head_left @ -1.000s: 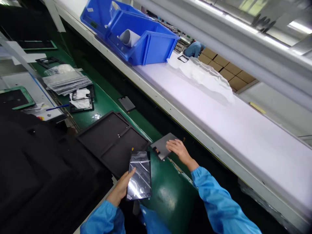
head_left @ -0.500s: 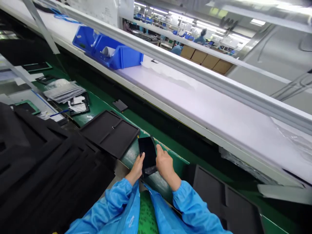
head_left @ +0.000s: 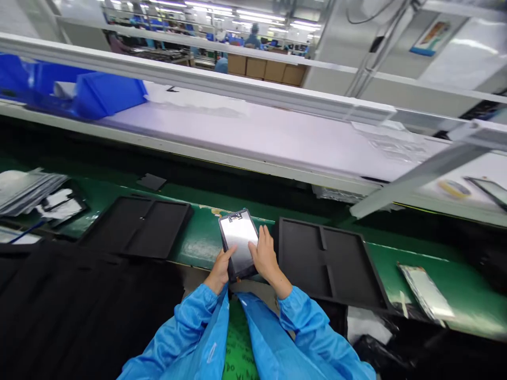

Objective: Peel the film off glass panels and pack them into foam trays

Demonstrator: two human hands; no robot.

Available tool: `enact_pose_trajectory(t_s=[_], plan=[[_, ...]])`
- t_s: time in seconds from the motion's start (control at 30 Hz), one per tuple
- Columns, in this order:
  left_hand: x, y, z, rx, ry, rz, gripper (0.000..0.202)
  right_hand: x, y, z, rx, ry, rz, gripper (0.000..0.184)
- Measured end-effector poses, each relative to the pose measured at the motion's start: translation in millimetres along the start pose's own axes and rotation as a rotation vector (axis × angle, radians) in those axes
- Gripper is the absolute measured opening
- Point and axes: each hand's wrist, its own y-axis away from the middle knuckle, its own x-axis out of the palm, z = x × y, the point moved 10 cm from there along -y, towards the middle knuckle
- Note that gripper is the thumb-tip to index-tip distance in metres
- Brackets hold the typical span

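Observation:
An LCD screen panel [head_left: 241,237] is held in front of my body, its shiny silver back facing up. A small circuit strip shows at its top end, and its edges are black. My left hand [head_left: 219,270] grips the lower left edge, thumb lying over the silver back. At the right edge is my right hand [head_left: 268,259], its thumb on the panel and its other fingers stretched along the side. Black trays with shallow compartments flank the panel: one tray [head_left: 158,224] on the left, another tray [head_left: 304,253] on the right.
Silver panels [head_left: 428,293] lie on the green bench [head_left: 198,240] at far right. A stack of flat grey sheets [head_left: 29,192] sits at far left. Beyond the bench runs a white shelf [head_left: 253,126] with blue bins [head_left: 106,95]. A slanted metal post [head_left: 412,174] stands at right.
The panel has turned over from its dark face to its silver back. My right hand now lies with its thumb on that back. The view has swung to the right.

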Motion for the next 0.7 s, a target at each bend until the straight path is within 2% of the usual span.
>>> enact_pose_trajectory(t_s=[0.1, 0.17, 0.23, 0.3, 0.37, 0.4, 0.47, 0.57, 0.63, 0.7], plan=[[37.0, 6, 22, 0.013, -0.132, 0.068, 0.062, -10, 27, -67, 0.231, -0.162, -0.002, 0.072], [63.5, 11, 42, 0.002, -0.231, 0.082, 0.066, -19, 48, -104, 0.341, -0.239, -0.032, 0.065], [94.0, 17, 65, -0.014, -0.315, 0.108, 0.068, -39, 66, -137, 0.408, -0.3, -0.093, 0.055], [131.4, 25, 92, -0.042, -0.36, 0.215, 0.065, -72, 82, -170, 0.412, -0.338, -0.18, 0.048], [165.7, 33, 116, -0.065, -0.396, 0.366, 0.058, -116, 99, -208, 0.407, -0.323, -0.272, 0.044], [176.3, 35, 124, -0.065, -0.429, 0.422, 0.056, -141, 108, -230, 0.426, -0.29, -0.312, 0.043], [179.9, 31, 131, -0.017, -0.557, 0.465, 0.052, -191, 127, -278, 0.5, -0.19, -0.37, 0.044], [154.9, 11, 118, 0.18, -0.819, 0.413, 0.04, -250, 144, -342, 0.623, -0.024, -0.363, 0.045], [131.9, -3, 104, 0.337, -0.976, 0.338, 0.035, -269, 146, -373, 0.675, 0.073, -0.294, 0.045], [110.7, -16, 97, 0.421, -1.086, 0.257, 0.037, -272, 141, -394, 0.704, 0.144, -0.201, 0.045]])
